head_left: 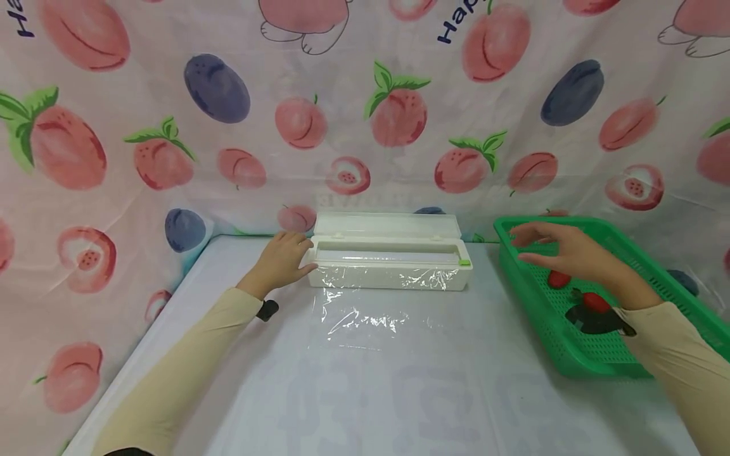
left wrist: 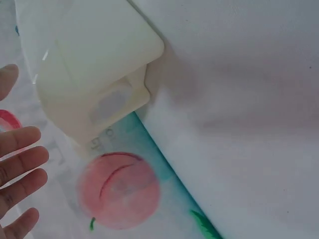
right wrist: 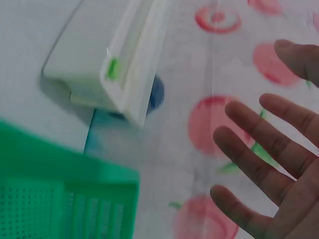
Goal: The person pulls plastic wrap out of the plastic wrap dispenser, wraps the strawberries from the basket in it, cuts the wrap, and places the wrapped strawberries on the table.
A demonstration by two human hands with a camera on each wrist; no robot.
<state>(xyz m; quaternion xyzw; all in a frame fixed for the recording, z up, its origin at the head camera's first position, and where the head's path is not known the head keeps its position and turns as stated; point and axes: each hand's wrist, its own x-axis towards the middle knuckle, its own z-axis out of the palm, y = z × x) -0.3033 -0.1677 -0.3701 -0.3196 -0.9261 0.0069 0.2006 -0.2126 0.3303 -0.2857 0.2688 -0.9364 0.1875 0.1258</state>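
A white cling film dispenser (head_left: 391, 277) sits at the back of the table with its clear lid (head_left: 388, 224) tipped up. Inside it lies a film roll (head_left: 388, 256), and a sheet of cling film (head_left: 365, 320) spreads from its front onto the table. My left hand (head_left: 283, 261), fingers spread, is right at the dispenser's left end and holds nothing. Over the left side of a green basket (head_left: 521, 304) hovers my right hand (head_left: 561, 252), its fingers loosely bent around nothing. Red strawberries (head_left: 595, 303) lie in the basket, partly hidden by the right wrist's black strap.
A small green slider (head_left: 464, 262) sits at the dispenser's front right corner. Behind the table hangs a fruit-print cloth (head_left: 342, 82), close to the raised lid. The basket takes up the table's right side; the white tabletop (head_left: 353, 399) stretches toward me.
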